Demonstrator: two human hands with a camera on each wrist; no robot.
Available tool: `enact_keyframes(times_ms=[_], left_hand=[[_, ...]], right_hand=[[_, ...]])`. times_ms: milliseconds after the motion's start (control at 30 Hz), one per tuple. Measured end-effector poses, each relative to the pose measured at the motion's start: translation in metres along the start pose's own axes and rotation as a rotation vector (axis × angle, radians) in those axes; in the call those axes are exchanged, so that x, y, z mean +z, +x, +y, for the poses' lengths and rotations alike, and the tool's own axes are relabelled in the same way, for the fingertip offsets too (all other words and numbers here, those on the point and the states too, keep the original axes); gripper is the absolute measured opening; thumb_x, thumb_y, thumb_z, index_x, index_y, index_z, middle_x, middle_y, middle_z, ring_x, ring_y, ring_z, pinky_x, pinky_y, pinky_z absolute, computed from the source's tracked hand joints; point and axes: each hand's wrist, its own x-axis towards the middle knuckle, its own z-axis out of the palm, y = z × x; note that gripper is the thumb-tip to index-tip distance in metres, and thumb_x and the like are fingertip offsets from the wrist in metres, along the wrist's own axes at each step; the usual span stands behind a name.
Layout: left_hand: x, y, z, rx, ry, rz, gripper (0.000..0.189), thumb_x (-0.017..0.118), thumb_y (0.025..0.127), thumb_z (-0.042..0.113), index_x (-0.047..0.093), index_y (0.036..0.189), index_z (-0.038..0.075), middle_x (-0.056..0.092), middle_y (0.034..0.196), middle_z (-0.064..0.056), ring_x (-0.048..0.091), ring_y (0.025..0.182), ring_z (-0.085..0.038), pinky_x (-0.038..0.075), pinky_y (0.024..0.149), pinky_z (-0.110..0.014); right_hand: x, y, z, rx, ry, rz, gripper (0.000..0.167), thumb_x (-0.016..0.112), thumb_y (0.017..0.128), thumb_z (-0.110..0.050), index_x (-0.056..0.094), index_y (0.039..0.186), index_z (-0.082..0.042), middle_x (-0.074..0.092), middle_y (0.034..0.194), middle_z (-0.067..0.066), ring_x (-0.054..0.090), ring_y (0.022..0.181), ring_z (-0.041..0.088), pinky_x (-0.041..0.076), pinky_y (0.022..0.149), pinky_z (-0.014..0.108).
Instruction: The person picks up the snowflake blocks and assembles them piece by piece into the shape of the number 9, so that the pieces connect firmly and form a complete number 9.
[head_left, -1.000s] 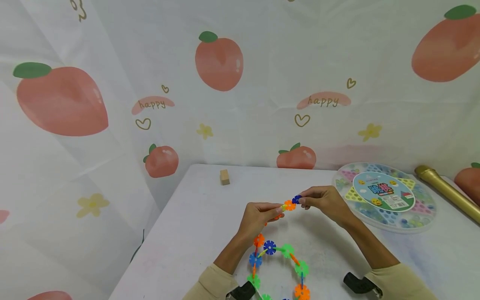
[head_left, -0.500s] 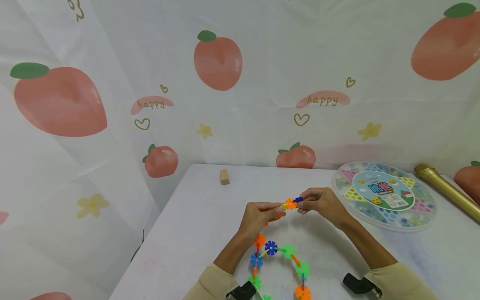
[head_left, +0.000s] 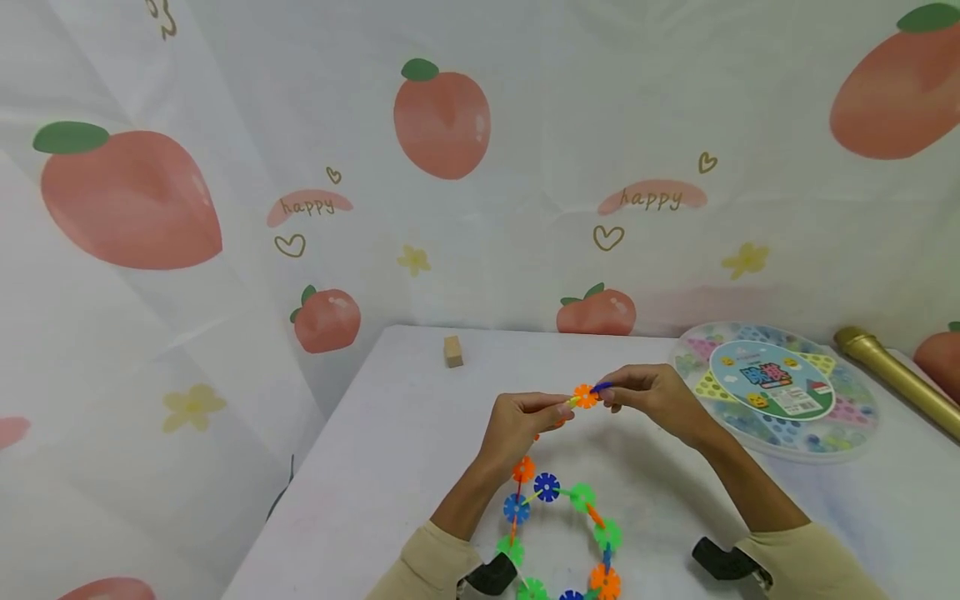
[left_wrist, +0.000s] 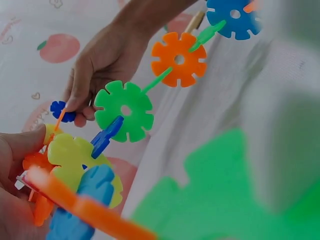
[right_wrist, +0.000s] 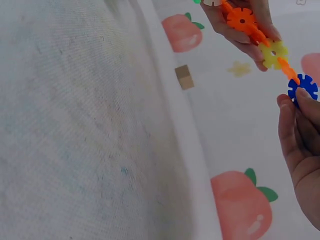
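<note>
My left hand [head_left: 517,429] pinches a yellow notched plastic disc [right_wrist: 273,54] in a chain of interlocking snowflake discs. Slotted onto that disc is an orange disc [head_left: 586,396], seen edge-on in the right wrist view. A dark blue disc [right_wrist: 302,89] meets its far side, pinched between the thumb and fingers of my right hand [head_left: 658,404]. From the left hand the chain hangs down past another orange disc [head_left: 523,469] to a loop on the table, with a light blue disc [head_left: 517,508] and several green discs. In the left wrist view a green disc [left_wrist: 124,111] shows close up.
A white-covered table [head_left: 390,467] stands against a peach-printed cloth. At its back lies a small wooden block [head_left: 453,352]. A round clear game box [head_left: 772,392] and a gold microphone [head_left: 892,371] lie at the right.
The dark blue disc has turned from face-on to nearly edge-on beside the orange disc. Both hands sit slightly higher in the head view and keep their holds.
</note>
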Motion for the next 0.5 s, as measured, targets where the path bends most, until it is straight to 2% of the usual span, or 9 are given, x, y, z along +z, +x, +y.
enact_keyframes(times_ms=[100, 233, 367, 433, 500], left_hand=[[-0.001, 0.001, -0.001, -0.018, -0.01, 0.014, 0.019, 0.077, 0.099, 0.017, 0.083, 0.112, 0.006, 0.081, 0.104, -0.012, 0.078, 0.102, -0.031, 0.062, 0.092, -0.032], [-0.003, 0.003, -0.007, -0.049, -0.047, 0.027, 0.019, 0.077, 0.098, 0.015, 0.082, 0.113, 0.004, 0.08, 0.105, -0.014, 0.077, 0.104, -0.035, 0.063, 0.091, -0.032], [-0.005, 0.004, -0.011, -0.08, -0.071, 0.021, 0.02, 0.077, 0.099, 0.017, 0.081, 0.115, 0.004, 0.079, 0.106, -0.012, 0.075, 0.107, -0.042, 0.063, 0.09, -0.031], [-0.006, 0.005, -0.012, -0.091, -0.07, 0.013, 0.021, 0.075, 0.1, 0.018, 0.081, 0.116, 0.004, 0.079, 0.106, -0.008, 0.076, 0.105, -0.038, 0.063, 0.09, -0.031], [-0.007, 0.005, -0.014, -0.097, -0.067, 0.003, 0.023, 0.074, 0.101, 0.019, 0.08, 0.117, 0.004, 0.078, 0.107, -0.007, 0.077, 0.102, -0.03, 0.063, 0.091, -0.031]], right_hand=[[0.0, 0.0, 0.0, -0.008, -0.009, 0.007, 0.022, 0.074, 0.1, -0.013, 0.075, 0.12, -0.003, 0.077, 0.104, 0.018, 0.074, 0.089, 0.036, 0.064, 0.082, 0.038], [-0.001, 0.0, -0.001, 0.004, -0.051, 0.049, 0.031, 0.075, 0.1, -0.015, 0.07, 0.128, -0.004, 0.076, 0.11, 0.02, 0.074, 0.091, 0.037, 0.064, 0.078, 0.041], [-0.004, -0.003, -0.002, 0.013, -0.077, 0.087, 0.023, 0.076, 0.099, -0.016, 0.07, 0.119, -0.005, 0.075, 0.104, 0.015, 0.073, 0.089, 0.036, 0.063, 0.074, 0.038], [-0.005, -0.005, -0.003, 0.022, -0.087, 0.061, 0.018, 0.076, 0.099, -0.016, 0.072, 0.113, -0.006, 0.075, 0.102, 0.012, 0.072, 0.089, 0.036, 0.062, 0.073, 0.037], [-0.005, -0.007, -0.003, 0.033, -0.088, -0.007, 0.015, 0.076, 0.099, -0.017, 0.075, 0.111, -0.008, 0.075, 0.102, 0.011, 0.071, 0.09, 0.036, 0.063, 0.075, 0.037]])
